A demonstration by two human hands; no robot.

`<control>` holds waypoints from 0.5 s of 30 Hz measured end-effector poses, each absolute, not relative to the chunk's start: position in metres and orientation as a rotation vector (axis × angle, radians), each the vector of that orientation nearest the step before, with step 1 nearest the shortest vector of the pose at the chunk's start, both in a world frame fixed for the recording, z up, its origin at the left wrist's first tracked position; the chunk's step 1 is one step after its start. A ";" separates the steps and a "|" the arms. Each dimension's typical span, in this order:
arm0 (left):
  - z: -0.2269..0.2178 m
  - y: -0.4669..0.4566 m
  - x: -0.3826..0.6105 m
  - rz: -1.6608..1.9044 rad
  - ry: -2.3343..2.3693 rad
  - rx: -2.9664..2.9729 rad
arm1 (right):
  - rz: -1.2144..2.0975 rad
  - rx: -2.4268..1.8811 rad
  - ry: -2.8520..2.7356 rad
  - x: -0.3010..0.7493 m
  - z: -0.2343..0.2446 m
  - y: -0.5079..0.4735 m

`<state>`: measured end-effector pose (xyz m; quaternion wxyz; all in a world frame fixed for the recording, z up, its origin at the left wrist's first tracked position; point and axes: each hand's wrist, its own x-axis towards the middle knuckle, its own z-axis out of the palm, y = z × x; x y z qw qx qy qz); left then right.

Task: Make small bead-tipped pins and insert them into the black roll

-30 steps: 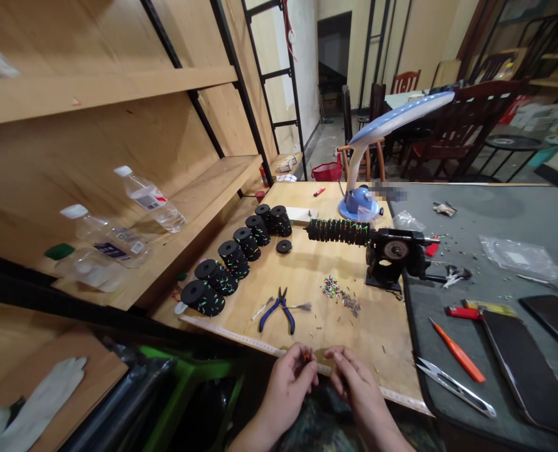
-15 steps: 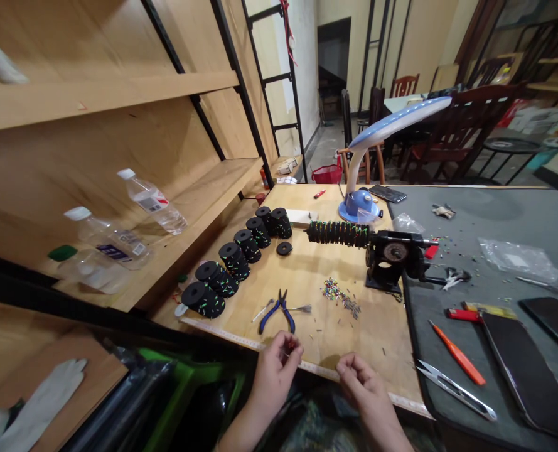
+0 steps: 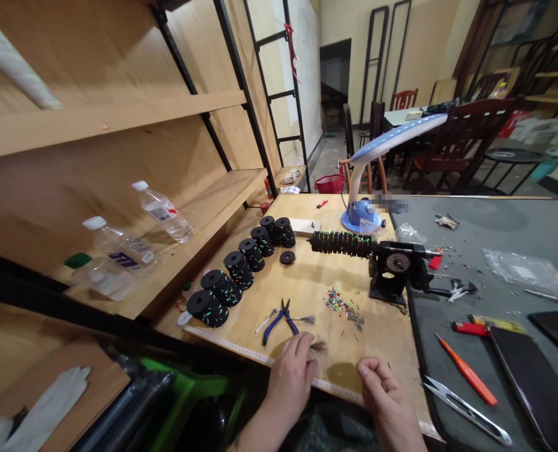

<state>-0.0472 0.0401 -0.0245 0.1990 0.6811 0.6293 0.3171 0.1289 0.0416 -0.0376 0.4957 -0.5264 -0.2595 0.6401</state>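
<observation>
My left hand (image 3: 292, 367) is closed at the front edge of the wooden table, just below the blue-handled pliers (image 3: 275, 326). A small tuft of thin strands (image 3: 319, 346) sticks out past its fingertips. To the right, my right hand (image 3: 378, 382) hovers near the same edge with thumb and fingers pinched together; whatever they may hold is too small to make out. Another tuft of strands (image 3: 307, 319) lies beside the pliers. Beyond the hands is a pile of tiny coloured beads (image 3: 336, 300), next to small grey pieces (image 3: 354, 319).
Black foam spools (image 3: 213, 307) line the table's left side. A hand-cranked winder (image 3: 391, 267) carries a row of black discs (image 3: 339, 243). Behind stands a blue lamp (image 3: 361, 213). On the grey mat (image 3: 452, 251) lie an orange-handled tool (image 3: 467, 369), thread snips (image 3: 467, 408) and a phone (image 3: 533, 383).
My left hand has turned palm-down and moved right, with the tuft now showing at its fingertips. My right hand has shifted slightly right. The view has tilted a little.
</observation>
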 end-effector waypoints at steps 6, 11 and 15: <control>-0.001 0.046 -0.070 1.076 1.798 1.720 | 1.624 -1.233 -0.594 0.127 -0.042 0.043; 0.012 0.042 -0.053 1.066 1.426 1.229 | 1.587 -1.228 -0.759 0.116 -0.034 0.044; 0.009 0.036 -0.026 1.040 1.212 1.008 | 1.495 -1.198 -0.844 0.105 -0.026 0.043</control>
